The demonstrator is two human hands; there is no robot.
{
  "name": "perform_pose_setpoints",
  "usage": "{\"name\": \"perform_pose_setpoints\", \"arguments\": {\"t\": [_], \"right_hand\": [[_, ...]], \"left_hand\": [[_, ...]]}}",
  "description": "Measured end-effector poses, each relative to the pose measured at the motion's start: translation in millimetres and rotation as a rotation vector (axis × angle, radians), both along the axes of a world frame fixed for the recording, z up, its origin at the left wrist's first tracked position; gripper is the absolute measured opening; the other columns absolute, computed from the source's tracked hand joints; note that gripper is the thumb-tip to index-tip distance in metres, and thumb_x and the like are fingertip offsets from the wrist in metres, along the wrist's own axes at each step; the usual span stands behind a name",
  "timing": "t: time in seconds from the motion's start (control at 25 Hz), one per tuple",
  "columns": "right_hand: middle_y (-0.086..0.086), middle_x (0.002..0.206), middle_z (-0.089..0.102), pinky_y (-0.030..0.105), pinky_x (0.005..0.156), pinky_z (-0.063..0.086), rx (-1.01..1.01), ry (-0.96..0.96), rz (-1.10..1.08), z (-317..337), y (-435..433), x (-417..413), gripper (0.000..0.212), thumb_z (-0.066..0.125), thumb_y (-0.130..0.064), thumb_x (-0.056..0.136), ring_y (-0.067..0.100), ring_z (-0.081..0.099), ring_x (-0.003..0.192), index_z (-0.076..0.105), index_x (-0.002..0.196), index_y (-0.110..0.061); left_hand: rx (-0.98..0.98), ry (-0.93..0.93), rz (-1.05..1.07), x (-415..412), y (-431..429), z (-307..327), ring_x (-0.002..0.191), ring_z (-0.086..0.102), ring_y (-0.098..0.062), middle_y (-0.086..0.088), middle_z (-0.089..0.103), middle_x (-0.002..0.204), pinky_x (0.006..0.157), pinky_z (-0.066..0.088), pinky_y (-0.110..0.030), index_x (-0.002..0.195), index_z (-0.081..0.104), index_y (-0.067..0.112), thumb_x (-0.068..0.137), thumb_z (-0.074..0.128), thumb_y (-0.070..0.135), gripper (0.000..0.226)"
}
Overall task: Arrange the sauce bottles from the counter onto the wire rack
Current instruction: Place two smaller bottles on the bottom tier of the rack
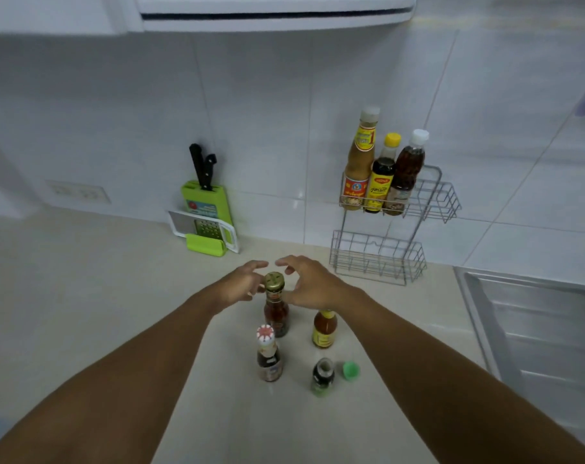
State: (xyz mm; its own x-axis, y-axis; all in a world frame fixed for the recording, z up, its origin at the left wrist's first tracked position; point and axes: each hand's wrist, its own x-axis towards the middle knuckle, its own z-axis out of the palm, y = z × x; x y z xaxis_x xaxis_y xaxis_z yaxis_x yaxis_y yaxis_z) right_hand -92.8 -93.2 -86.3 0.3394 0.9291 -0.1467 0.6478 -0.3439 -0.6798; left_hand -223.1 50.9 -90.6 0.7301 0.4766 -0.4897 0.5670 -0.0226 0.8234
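Observation:
Several sauce bottles stand on the beige counter. A gold-capped red-brown bottle (275, 309) is nearest my hands. My left hand (239, 285) and my right hand (309, 285) hover on either side of its cap, fingers spread, holding nothing. A yellow-labelled orange bottle (324, 329) stands just under my right wrist. Closer to me are a dark bottle with a red-and-white cap (268, 358) and a small uncapped dark bottle (322, 376) with its green cap (350, 369) beside it. The two-tier wire rack (431, 202) holds three bottles (380, 172) at the left of its upper shelf; the lower basket (378, 259) is bare.
A green knife block with a grater (206, 216) leans against the tiled wall at the back left. A steel sink (532, 333) borders the counter on the right. A wall socket (78, 192) sits at far left, a cupboard edge overhead.

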Motion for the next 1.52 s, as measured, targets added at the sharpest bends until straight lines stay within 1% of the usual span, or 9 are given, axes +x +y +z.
{"name": "perform_pose_setpoints", "arguments": {"t": [0.24, 0.4, 0.56, 0.68, 0.8, 1.04, 1.24, 1.36, 1.52], "right_hand": [[0.013, 0.111, 0.071, 0.044, 0.087, 0.058, 0.019, -0.129, -0.12, -22, 30, -31, 0.037, 0.075, -0.02, 0.085, 0.031, 0.068, 0.102, 0.065, 0.121, -0.014], [0.004, 0.093, 0.074, 0.041, 0.075, 0.062, 0.177, -0.058, -0.257, -4, 21, -23, 0.022, 0.077, -0.02, 0.082, 0.022, 0.071, 0.082, 0.07, 0.103, -0.02], [0.0, 0.072, 0.078, 0.028, 0.058, 0.063, 0.417, 0.115, -0.351, 59, 8, -1, 0.02, 0.083, -0.031, 0.077, 0.015, 0.076, 0.055, 0.068, 0.09, -0.029], [0.003, 0.074, 0.072, 0.04, 0.058, 0.062, 0.356, -0.097, -0.3, 101, -5, 22, 0.028, 0.072, -0.049, 0.075, 0.02, 0.073, 0.064, 0.059, 0.086, -0.027], [0.0, 0.077, 0.067, 0.049, 0.067, 0.056, 0.323, -0.402, -0.126, 127, -25, 42, 0.035, 0.045, -0.056, 0.09, 0.019, 0.064, 0.073, 0.059, 0.088, -0.025], [0.011, 0.088, 0.081, 0.055, 0.08, 0.06, 0.627, 0.028, -0.046, 137, -60, 61, 0.038, 0.037, -0.009, 0.095, 0.028, 0.077, 0.087, 0.072, 0.111, -0.009], [0.018, 0.1, 0.078, 0.052, 0.084, 0.063, 0.711, 0.044, 0.186, 162, -74, 71, 0.042, 0.04, -0.015, 0.089, 0.029, 0.078, 0.097, 0.071, 0.113, 0.0], [0.019, 0.115, 0.073, 0.043, 0.099, 0.059, 0.501, 0.184, 0.195, 171, -74, 87, 0.042, 0.04, -0.013, 0.094, 0.027, 0.073, 0.112, 0.066, 0.125, -0.004], [0.013, 0.12, 0.072, 0.039, 0.101, 0.058, 0.341, 0.206, -0.014, 157, -79, 101, 0.042, 0.035, -0.017, 0.102, 0.022, 0.073, 0.114, 0.055, 0.139, -0.018]], "left_hand": [[0.027, -0.18, -0.109, -21, 3, -42, 0.093, 0.069, -0.012, -0.009, 0.065, 0.116, 0.061, 0.053, -0.017, 0.14, 0.043, 0.013, 0.082, 0.053, -0.027, 0.071], [0.198, -0.215, -0.188, -14, 8, -53, 0.104, 0.065, -0.011, 0.003, 0.071, 0.111, 0.087, 0.052, -0.029, 0.121, 0.062, 0.028, 0.07, 0.087, 0.005, 0.061], [0.409, -0.398, -0.096, 13, 3, -23, 0.057, 0.06, -0.001, 0.009, 0.069, 0.077, 0.051, 0.054, -0.028, 0.099, 0.065, 0.034, 0.061, 0.088, 0.03, 0.045], [0.467, -0.457, -0.241, 38, 0, 20, 0.064, 0.065, -0.011, 0.001, 0.071, 0.076, 0.066, 0.059, -0.044, 0.09, 0.065, 0.028, 0.057, 0.079, 0.022, 0.036], [0.337, -0.437, -0.506, 56, -8, 57, 0.07, 0.067, -0.009, 0.003, 0.07, 0.075, 0.068, 0.058, -0.034, 0.084, 0.067, 0.024, 0.056, 0.077, 0.014, 0.031], [-0.391, -0.255, -0.922, 79, -39, 97, 0.062, 0.064, -0.028, -0.013, 0.063, 0.074, 0.066, 0.055, -0.035, 0.088, 0.056, 0.007, 0.065, 0.061, -0.011, 0.03], [-0.873, -0.313, -1.119, 93, -62, 105, 0.063, 0.066, -0.029, -0.017, 0.062, 0.076, 0.067, 0.052, -0.038, 0.093, 0.049, 0.004, 0.062, 0.051, -0.012, 0.035], [-0.675, -0.324, -0.996, 98, -61, 106, 0.063, 0.065, -0.028, -0.017, 0.061, 0.075, 0.067, 0.053, -0.036, 0.091, 0.051, 0.004, 0.064, 0.056, -0.012, 0.032], [0.087, -0.31, -0.535, 104, -72, 100, 0.063, 0.067, -0.023, -0.004, 0.067, 0.07, 0.07, 0.063, -0.049, 0.075, 0.064, 0.019, 0.055, 0.076, 0.01, 0.024]]}}
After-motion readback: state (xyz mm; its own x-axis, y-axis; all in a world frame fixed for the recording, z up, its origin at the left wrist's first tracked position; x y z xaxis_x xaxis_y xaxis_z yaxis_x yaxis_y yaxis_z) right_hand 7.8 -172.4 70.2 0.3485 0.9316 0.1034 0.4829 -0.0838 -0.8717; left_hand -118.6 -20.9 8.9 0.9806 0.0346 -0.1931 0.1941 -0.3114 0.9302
